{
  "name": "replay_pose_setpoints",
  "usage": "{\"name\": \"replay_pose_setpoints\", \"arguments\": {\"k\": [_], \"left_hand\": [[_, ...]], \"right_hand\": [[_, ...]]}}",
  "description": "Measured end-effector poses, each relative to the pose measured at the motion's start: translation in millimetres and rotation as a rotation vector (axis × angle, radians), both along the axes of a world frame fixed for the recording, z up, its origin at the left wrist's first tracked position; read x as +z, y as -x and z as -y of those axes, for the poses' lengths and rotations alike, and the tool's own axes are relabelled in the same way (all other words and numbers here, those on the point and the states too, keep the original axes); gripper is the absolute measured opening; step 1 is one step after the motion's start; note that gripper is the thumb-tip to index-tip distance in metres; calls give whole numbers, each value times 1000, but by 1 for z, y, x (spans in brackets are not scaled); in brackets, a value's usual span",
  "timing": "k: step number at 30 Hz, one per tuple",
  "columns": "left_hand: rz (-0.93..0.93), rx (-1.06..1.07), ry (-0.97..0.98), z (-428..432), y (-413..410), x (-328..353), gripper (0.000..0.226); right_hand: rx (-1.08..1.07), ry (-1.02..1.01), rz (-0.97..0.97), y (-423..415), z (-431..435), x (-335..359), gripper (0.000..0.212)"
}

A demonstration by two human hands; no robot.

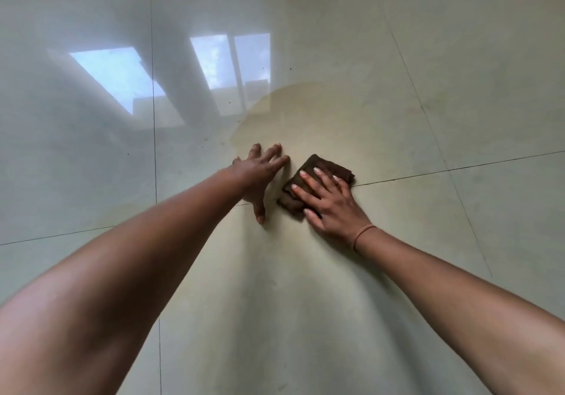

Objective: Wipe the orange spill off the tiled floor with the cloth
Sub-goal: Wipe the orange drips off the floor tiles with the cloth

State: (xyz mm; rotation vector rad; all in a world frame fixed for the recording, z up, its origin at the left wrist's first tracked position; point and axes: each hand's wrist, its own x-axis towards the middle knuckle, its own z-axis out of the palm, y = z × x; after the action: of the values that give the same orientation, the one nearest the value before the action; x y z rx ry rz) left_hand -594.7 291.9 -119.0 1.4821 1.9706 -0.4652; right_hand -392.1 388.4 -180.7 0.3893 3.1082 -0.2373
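Right hand (331,203) presses flat, fingers spread, on folded cloth (318,170); left hand (260,174) splayed on tiled floor (428,272) beside it.

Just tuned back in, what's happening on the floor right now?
A person's right hand presses flat on a folded dark brown cloth lying by a grout line of the glossy pale tiled floor. The left hand rests flat on bare tile beside it, fingers spread. A faint orange-yellow spill film lies just beyond both hands, not yet wiped up.
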Motion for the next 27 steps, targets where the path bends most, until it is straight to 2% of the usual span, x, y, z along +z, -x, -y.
{"name": "replay_pose_setpoints", "arguments": {"k": [1, 2, 4, 5, 6, 9, 10, 11, 14, 15, 16, 18, 19, 20, 21, 24, 25, 27], "left_hand": [[-1, 16, -6, 0, -3, -2, 155], [-7, 28, -11, 1, -5, -3, 154], [-21, 30, -18, 0, -8, -3, 154], [-30, 33, -16, 0, -8, -3, 154], [-37, 31, -7, -2, -8, -4, 154], [-82, 4, 71, -12, -15, 4, 153], [-107, -11, 115, -20, -17, 11, 150], [-125, -13, 155, -32, -20, 20, 147], [-198, -13, 188, -69, -31, 40, 134], [-226, -41, 132, -79, -37, 40, 132], [-218, -63, 53, -88, -47, 34, 133], [-99, -20, -33, -92, -68, 18, 143], [-24, 14, -26, -92, -80, 10, 149], [18, 46, -13, -90, -86, 4, 153], [38, 61, -6, -91, -92, -1, 155], [54, 91, 15, -93, -94, -6, 158], [59, 102, 15, -94, -93, -7, 158], [72, 116, 7, -95, -93, -6, 158]], "right_hand": [[12, -11, -5, -6, -15, -1, 56], [-145, 10, -11, -9, -26, -1, 56], [-668, 121, -27, -11, -36, 1, 57], [-783, 127, -16, -8, -29, 3, 57], [-736, 101, -23, -9, -20, 5, 56], [-154, 28, 13, -36, -11, 2, 54], [-83, 9, 11, -43, -23, 2, 54], [-172, 13, 20, -46, -37, 1, 55], [-833, 133, -11, -44, -58, 3, 58], [-863, 117, -19, -45, -52, 4, 58], [-769, 92, -32, -54, -44, 4, 58], [-442, 75, -8, -88, -27, 3, 56], [-353, 81, 19, -111, -27, 5, 55], [-359, 85, 33, -126, -36, 7, 55], [-468, 79, 35, -135, -51, 8, 56], [-933, 88, 37, -110, -86, 8, 57], [-977, 98, 27, -94, -82, 7, 56], [-813, 88, -20, -79, -52, 4, 56]]}}
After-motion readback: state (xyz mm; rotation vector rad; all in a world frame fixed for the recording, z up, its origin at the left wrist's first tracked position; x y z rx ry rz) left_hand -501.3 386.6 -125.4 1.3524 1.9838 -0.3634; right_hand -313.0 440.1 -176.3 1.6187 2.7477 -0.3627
